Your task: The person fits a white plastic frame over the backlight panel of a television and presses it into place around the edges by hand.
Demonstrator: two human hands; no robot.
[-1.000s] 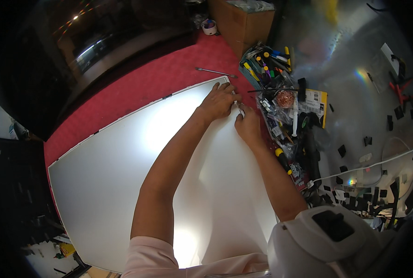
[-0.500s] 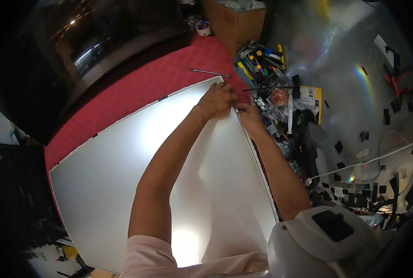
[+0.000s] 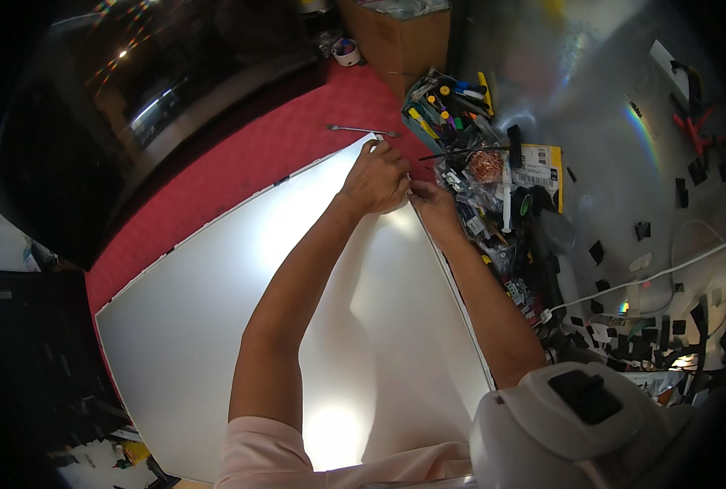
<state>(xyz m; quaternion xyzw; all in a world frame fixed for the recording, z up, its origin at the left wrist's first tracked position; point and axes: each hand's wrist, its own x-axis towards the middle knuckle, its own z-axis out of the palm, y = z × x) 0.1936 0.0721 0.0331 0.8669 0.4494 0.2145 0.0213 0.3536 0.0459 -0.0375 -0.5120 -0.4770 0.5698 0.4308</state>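
Observation:
A large white, glossy flat panel (image 3: 216,318) with a thin rim lies under my arms, reflecting bright patches of light. My left hand (image 3: 375,181) is at the panel's far right corner, fingers curled down over the edge. Close beside it, my right hand (image 3: 436,210) is at the right edge, with thumb and fingers drawn together. Its fingertips almost meet those of the left hand. Whatever lies between the fingers of either hand is too small or hidden to make out. A thin metal tool (image 3: 363,129) lies just beyond the corner.
Red cloth (image 3: 216,171) surrounds the panel's far side. A large dark screen (image 3: 167,122) stands at the far left. Right of my hands are a bin of pens and tools (image 3: 448,110), copper wire mesh (image 3: 486,166), and a white cable (image 3: 640,281). A cardboard box (image 3: 403,45) stands behind.
The whole view has shifted slightly, moving the far things a little left. Both hands stay at the same corner, with only slight movement of the fingers.

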